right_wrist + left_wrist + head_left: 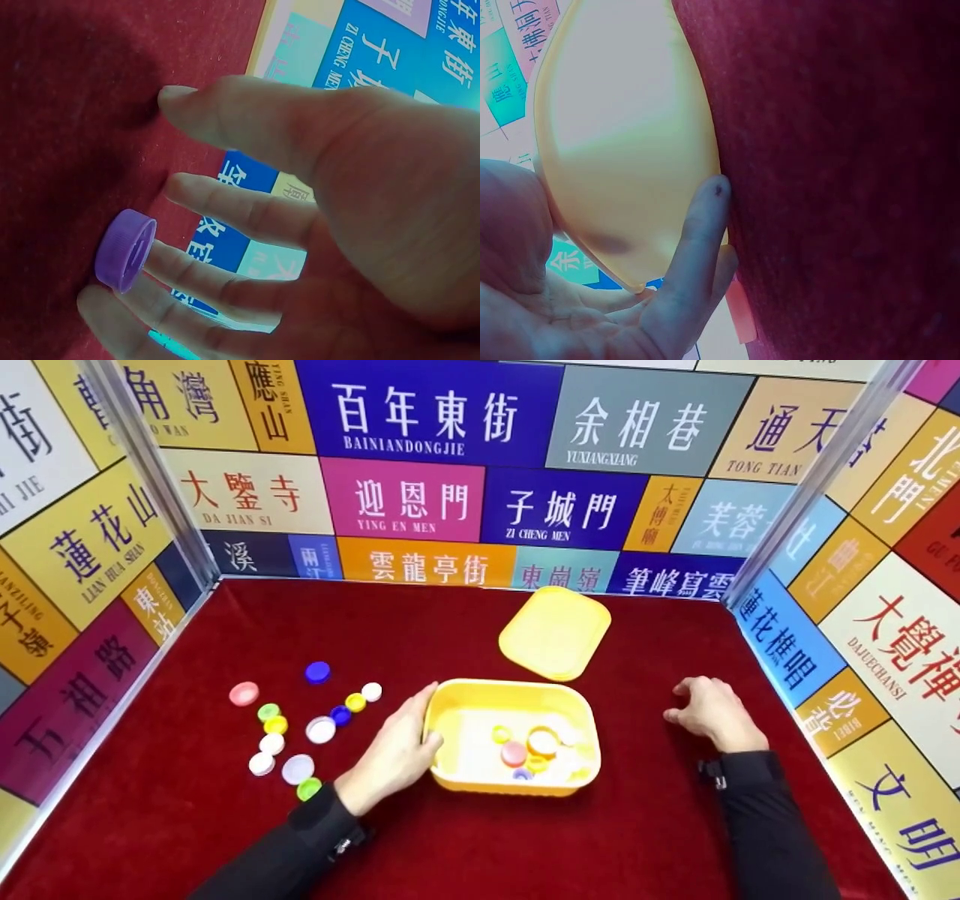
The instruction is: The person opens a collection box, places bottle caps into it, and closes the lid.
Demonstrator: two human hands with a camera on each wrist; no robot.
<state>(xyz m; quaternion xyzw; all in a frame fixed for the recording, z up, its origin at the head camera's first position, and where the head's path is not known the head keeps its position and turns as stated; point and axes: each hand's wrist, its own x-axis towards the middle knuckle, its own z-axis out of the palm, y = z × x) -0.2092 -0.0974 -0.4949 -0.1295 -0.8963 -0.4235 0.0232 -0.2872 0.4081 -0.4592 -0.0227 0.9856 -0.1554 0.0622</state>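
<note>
My left hand (397, 745) grips the left end of a yellow plastic box (450, 780), its thumb over the rim and its fingers against the outer wall. The left wrist view shows a fingertip (717, 189) pressed to the box's side. Several bottle caps, among them a pink cap (514, 754), lie inside the box. My right hand (712, 711) is low over the cloth, right of the box, with thumb and fingers apart. In the right wrist view a purple bottle cap (124, 251) stands on its edge by the fingertips; the head view hides it behind the hand.
Left of the box several loose caps lie scattered, including a blue cap (317, 673), a pink cap (244, 694) and a green cap (309, 789). A yellow lid (555, 634) lies behind the box. Printed panels (420, 495) wall in the red cloth (420, 637) on three sides.
</note>
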